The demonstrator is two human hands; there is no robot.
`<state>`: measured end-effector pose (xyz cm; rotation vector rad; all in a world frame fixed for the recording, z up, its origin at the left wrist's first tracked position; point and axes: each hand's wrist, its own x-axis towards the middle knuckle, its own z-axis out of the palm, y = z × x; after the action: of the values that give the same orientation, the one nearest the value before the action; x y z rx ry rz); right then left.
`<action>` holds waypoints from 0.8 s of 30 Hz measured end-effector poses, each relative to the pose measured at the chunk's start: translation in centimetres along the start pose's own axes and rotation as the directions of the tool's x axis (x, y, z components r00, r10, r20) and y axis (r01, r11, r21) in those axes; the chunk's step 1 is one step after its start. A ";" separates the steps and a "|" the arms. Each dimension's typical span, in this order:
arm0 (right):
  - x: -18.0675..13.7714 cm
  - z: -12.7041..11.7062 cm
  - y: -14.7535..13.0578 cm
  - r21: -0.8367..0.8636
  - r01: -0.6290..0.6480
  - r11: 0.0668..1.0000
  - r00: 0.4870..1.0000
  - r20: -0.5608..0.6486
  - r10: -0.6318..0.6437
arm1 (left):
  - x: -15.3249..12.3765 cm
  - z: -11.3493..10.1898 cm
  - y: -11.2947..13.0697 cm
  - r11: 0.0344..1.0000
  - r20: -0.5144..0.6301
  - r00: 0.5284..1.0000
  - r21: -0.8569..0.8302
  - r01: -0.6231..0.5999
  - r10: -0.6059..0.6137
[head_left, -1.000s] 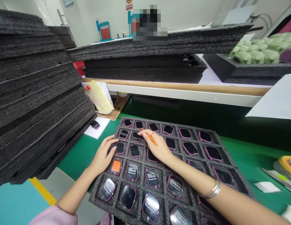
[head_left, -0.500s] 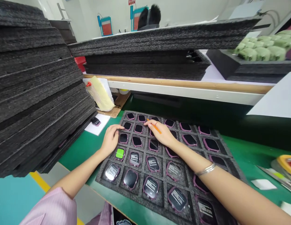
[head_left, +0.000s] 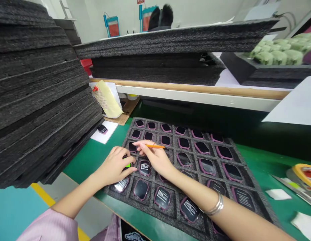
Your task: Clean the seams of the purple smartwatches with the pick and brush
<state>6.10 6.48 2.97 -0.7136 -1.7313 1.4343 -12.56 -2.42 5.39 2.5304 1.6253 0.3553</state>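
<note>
A grey foam tray (head_left: pixel 175 214) holds rows of smartwatches with purple frames, each in its own pocket. My left hand (head_left: pixel 116 165) is over the tray's left side, fingers and thumb apart around a watch with a bright green screen (head_left: pixel 127 165); whether they touch it is hard to tell. My right hand (head_left: pixel 155 157) grips a thin orange stick (head_left: pixel 159 146), pen-like, lying level across the fingers. Its fingertips are at a dark-screened watch (head_left: pixel 132 146) one row farther back. Several nearer watches, such as this one (head_left: pixel 162 197), show white text.
Tall stacks of black foam sheets (head_left: pixel 40 100) rise at left. A shelf (head_left: pixel 195 97) with more foam crosses behind the tray. Another watch (head_left: pixel 102 129) lies on white paper at left. Yellow tape (head_left: pixel 304 174), tweezers-like metal and white scraps lie at right.
My right hand has come nearer and leftward from the back rows, with the orange stick turned level. My left hand has moved nearer, from the tray's left edge onto the green-screen watch.
</note>
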 end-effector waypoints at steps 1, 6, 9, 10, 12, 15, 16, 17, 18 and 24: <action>-0.1 0.3 0.3 0.013 -0.007 1.000 1.000 0.000 0.007 | -0.3 -0.1 0.0 1.000 -0.004 1.000 0.026 0.011 -0.011; -0.4 0.8 1.7 0.095 -0.079 0.992 0.997 0.012 0.078 | -2.0 0.0 -0.1 0.998 -0.053 0.996 0.010 0.070 -0.069; -0.5 0.9 1.9 0.129 -0.112 0.985 0.994 0.033 0.109 | -2.7 0.7 -0.6 0.995 -0.137 0.988 -0.068 0.069 -0.078; -0.6 0.9 1.8 0.133 -0.119 0.984 0.992 0.046 0.114 | -2.8 0.9 -0.8 0.993 -0.164 0.984 -0.101 0.056 -0.072; -0.8 1.0 1.6 0.130 -0.129 0.983 0.990 0.072 0.120 | -3.0 1.3 -1.2 0.987 -0.196 0.979 -0.161 0.027 -0.058; -1.0 1.0 1.2 0.099 -0.129 0.987 0.988 0.101 0.119 | -3.1 1.7 -1.5 0.975 -0.193 0.979 -0.221 0.028 -0.072; -1.1 1.0 1.1 0.084 -0.126 0.988 0.987 0.108 0.117 | -3.2 1.8 -1.6 0.969 -0.190 0.977 -0.240 0.053 -0.101; -1.1 1.0 1.0 0.070 -0.125 0.990 0.987 0.115 0.116 | -3.3 2.0 -1.6 0.962 -0.191 0.972 -0.259 0.087 -0.139; -1.1 0.9 0.9 0.059 -0.123 0.991 0.986 0.121 0.115 | -3.3 2.1 -1.6 0.953 -0.193 0.965 -0.276 0.122 -0.179; -1.0 0.9 0.8 0.019 -0.124 0.992 0.984 0.130 0.120 | -3.5 2.6 -1.7 0.929 -0.180 0.948 -0.312 0.198 -0.263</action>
<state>5.90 5.31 1.91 -0.7370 -1.7884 1.6161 -14.77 -4.82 2.00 2.1175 1.7715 0.8060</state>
